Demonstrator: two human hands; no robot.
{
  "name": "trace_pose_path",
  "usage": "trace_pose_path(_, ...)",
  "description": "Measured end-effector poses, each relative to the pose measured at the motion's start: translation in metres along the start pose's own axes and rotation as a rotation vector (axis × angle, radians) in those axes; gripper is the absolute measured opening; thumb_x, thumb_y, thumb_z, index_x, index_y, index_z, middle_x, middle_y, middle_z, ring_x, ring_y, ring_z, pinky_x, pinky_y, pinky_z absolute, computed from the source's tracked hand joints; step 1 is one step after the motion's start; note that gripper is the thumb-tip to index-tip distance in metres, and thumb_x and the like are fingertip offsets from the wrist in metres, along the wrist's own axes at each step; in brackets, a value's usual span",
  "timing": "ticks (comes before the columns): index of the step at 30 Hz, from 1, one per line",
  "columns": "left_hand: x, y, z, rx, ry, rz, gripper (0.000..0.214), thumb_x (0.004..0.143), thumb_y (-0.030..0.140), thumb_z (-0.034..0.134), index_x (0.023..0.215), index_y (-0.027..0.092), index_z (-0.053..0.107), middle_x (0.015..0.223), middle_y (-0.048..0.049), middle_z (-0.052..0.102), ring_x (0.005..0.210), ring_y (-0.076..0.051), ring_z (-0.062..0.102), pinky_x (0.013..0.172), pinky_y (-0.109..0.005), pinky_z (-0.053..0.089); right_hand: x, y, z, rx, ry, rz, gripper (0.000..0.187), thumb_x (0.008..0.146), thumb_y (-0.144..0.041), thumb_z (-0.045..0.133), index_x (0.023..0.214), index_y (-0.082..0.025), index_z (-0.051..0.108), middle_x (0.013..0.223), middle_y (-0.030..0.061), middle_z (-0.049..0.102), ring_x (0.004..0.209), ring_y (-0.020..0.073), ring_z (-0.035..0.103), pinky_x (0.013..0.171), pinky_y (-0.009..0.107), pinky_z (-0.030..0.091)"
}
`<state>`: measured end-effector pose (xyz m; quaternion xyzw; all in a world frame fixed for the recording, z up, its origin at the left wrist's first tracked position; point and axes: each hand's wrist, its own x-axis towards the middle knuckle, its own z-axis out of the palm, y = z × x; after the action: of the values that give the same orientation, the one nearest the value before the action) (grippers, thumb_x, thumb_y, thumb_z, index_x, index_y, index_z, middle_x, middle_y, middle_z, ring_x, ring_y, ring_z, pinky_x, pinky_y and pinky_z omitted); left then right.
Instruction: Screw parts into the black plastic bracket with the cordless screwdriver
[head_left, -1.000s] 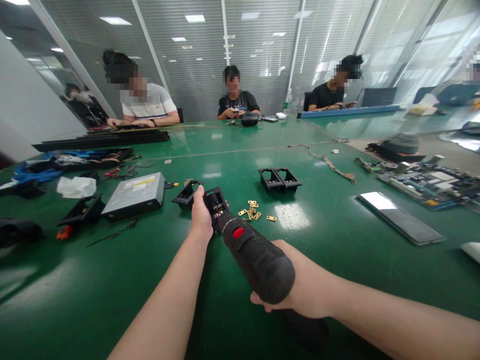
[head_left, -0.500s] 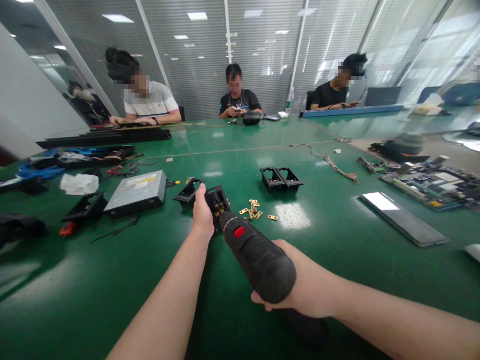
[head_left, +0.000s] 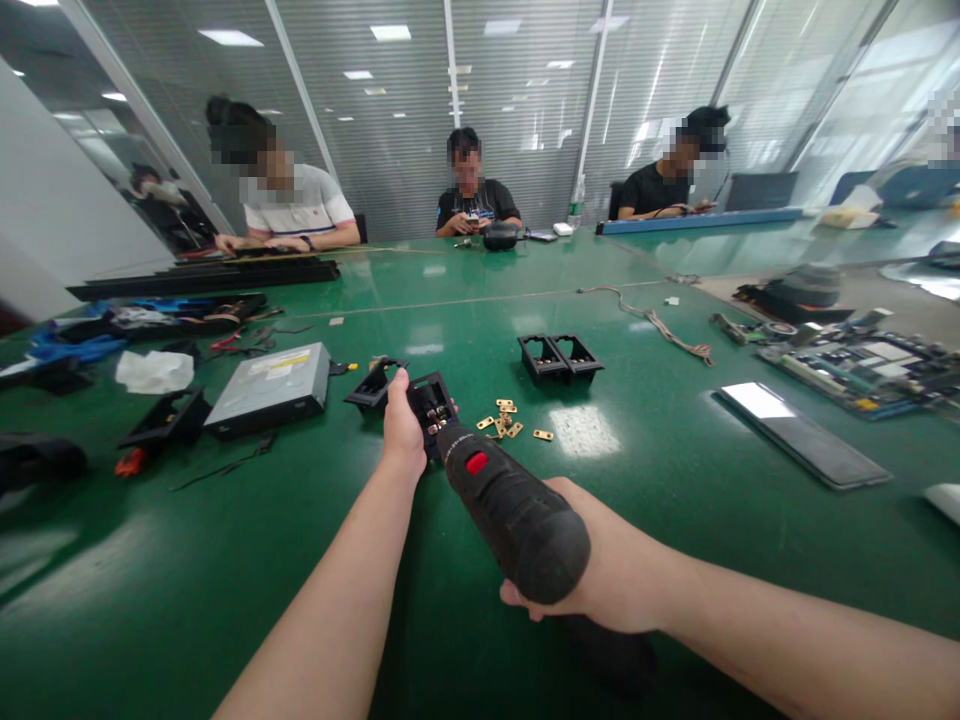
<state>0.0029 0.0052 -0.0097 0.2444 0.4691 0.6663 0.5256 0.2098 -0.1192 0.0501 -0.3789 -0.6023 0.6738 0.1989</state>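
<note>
My left hand [head_left: 403, 430] is closed on a black plastic frame [head_left: 432, 392], which it holds tilted above the green table [head_left: 465, 620]. Brass-coloured parts show inside that frame. My right hand [head_left: 592, 560] grips a black cordless drill [head_left: 517, 520] with a red switch on top. Its nose points into the frame; the bit's tip is hidden. Right of the frame lie several small brass plates [head_left: 514, 430], each with holes. Another black frame [head_left: 367, 385] rests just left of my left hand, partly behind it. Farther back stands a pair of joined black frames [head_left: 559, 358].
Left are a silver disc drive [head_left: 270, 390], a crumpled tissue [head_left: 155, 371], another black frame [head_left: 166, 420] and tangled blue cables [head_left: 79, 345]. Right lie a phone-like dark slab [head_left: 802, 435], a circuit board [head_left: 862, 365] and a braided cord [head_left: 660, 325]. Several people sit across the table.
The whole view has shifted slightly. The drill's nose sits a little lower against the frame, and more of the brass parts inside show. Both hands keep their grip.
</note>
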Motion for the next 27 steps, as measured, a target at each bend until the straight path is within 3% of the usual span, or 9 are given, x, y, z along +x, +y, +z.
trace_pose_path(6, -0.0005, 0.0013, 0.0016, 0.003, 0.025, 0.003, 0.047, 0.078, 0.061, 0.056, 0.084, 0.015, 0.064, 0.06, -0.0078, 0.067, 0.062, -0.026, 0.071, 0.053, -0.032, 0.055, 0.0004, -0.0026, 0.0006, -0.088, 0.027, -0.039, 0.031, 0.058, -0.002, 0.079, 0.08, -0.014, 0.061, 0.068, 0.0004, 0.068, 0.059, 0.0165, 0.066, 0.05, 0.022, 0.05)
trace_pose_path(18, 0.0009, 0.0002, 0.0006, 0.012, 0.0, 0.001, 0.048, 0.079, 0.062, 0.054, 0.079, 0.015, 0.063, 0.06, -0.0089, 0.067, 0.062, -0.027, 0.071, 0.053, -0.033, 0.056, 0.0015, 0.001, -0.0001, -0.004, -0.005, 0.014, 0.029, 0.057, 0.001, 0.077, 0.074, -0.015, 0.06, 0.063, 0.0002, 0.069, 0.056, 0.0164, 0.066, 0.05, 0.023, 0.05)
trace_pose_path(27, 0.0004, 0.0002, 0.0011, 0.008, 0.011, -0.004, 0.047, 0.079, 0.061, 0.054, 0.081, 0.015, 0.063, 0.06, -0.0087, 0.067, 0.064, -0.027, 0.071, 0.054, -0.032, 0.056, 0.0027, 0.002, -0.0005, -0.061, 0.003, -0.028, 0.028, 0.057, -0.001, 0.078, 0.073, -0.015, 0.06, 0.066, 0.001, 0.069, 0.057, 0.0168, 0.066, 0.05, 0.023, 0.051)
